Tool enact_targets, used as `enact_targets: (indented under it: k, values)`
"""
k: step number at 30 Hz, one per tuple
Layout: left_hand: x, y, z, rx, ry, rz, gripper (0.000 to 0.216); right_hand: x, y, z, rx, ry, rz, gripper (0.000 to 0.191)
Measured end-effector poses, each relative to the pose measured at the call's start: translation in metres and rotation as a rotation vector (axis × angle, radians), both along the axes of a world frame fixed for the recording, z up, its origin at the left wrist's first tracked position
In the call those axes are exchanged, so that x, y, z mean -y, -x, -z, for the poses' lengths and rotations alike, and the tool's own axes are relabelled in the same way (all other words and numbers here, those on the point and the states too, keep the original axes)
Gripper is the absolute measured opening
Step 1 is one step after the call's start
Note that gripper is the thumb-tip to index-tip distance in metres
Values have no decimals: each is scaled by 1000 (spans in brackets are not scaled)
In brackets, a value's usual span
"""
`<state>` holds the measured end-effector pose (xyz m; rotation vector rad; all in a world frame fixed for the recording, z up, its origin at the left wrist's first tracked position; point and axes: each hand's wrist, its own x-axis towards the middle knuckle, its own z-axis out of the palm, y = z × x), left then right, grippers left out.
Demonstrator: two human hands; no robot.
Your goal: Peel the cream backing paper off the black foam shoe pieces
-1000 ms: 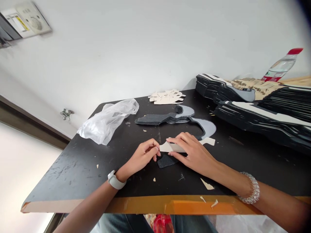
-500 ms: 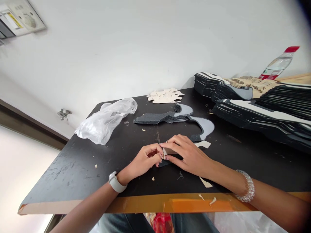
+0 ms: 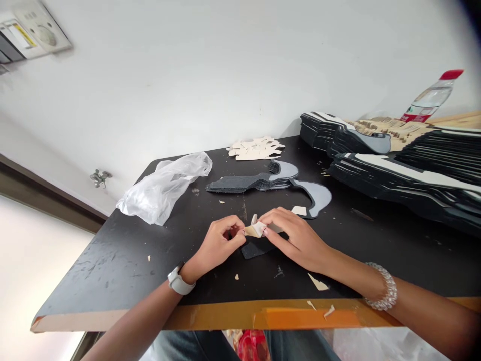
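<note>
1. Since a second ago, the cream strip [image 3: 255, 229] has come up off the tabletop [image 3: 124, 260]. It lay flat under the right hand [image 3: 300, 239] then, and now it is curled and lifted between the two hands.
2. The tabletop is black and scuffed, with an orange near edge and cream slivers scattered over it.
3. Tall stacks of black cut pieces [image 3: 406, 173] fill the far right, with a water bottle [image 3: 432, 98] behind them.
4. A crumpled plastic bag [image 3: 165, 185] lies at the far left.
5. The left hand [image 3: 220, 243], with a white watch [image 3: 178, 282] at the wrist, has its fingers closed, pinching the left end of the cream strip.
6. The right hand, with a beaded bracelet [image 3: 381, 293] at the wrist, has its fingers closed on the strip's right end.
7. A low stack of grey shapes [image 3: 255, 181] lies at the centre, beyond the hands.
8. A pile of cream scraps [image 3: 255, 149] sits at the far edge.
9. A dark patch [image 3: 253, 249] lies flat on the tabletop on the near side of the strip, between the hands.
10. A small cream bit [image 3: 299, 210] lies just beyond the right hand.
</note>
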<state>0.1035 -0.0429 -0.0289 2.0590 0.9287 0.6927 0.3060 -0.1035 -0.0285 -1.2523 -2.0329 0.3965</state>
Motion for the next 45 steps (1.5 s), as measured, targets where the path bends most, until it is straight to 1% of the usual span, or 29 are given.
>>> enact_targets:
  k: [5,8,11,16,22,30,32,36,41,45]
  values:
    - [-7,4,3,-112,-133,-114,10,0,-5,-1,-167,110,74,18]
    - [-14,7,4,-164,-218,-184,11,-1,-6,-1,-259,131,94,21]
    - [-21,11,6,-217,-267,-258,11,-3,-7,3,-367,136,116,22]
    - [-32,17,9,-275,-302,-361,12,-11,-13,11,-554,181,179,21]
    - [-44,25,9,-335,-322,-472,13,-20,-18,13,-930,217,221,11]
    - [-53,32,9,-399,-343,-548,14,-23,-26,10,-1106,269,250,12]
    - [-54,33,9,-415,-347,-561,14,-25,-30,8,-1178,247,272,10]
    - [-56,35,8,-449,-352,-579,15,-30,-46,-2,-1327,131,313,8]
    - [-58,38,6,-461,-346,-606,16,-33,-71,-22,-1555,-43,366,8]
    - [-59,38,7,-444,-338,-613,15,-30,-73,-36,-1631,-149,392,9]
